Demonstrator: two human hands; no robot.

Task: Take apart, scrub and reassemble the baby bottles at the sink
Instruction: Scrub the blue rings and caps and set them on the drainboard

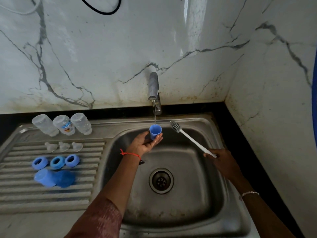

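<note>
Sink, steel, near rim cut off by frame.
Left hand: fingers curled round blue bottle cap, mouth up, under running tap over basin's far edge.
Right hand: closed on handle end of bottle brush; fingertips hidden. Bristle head raised just right of the cap, apart.
Basin floor open round drain.
Drainboard, far edge to near: three clear bottles, three teats, hard to make out, three blue collars, two blurred blue caps.
</note>
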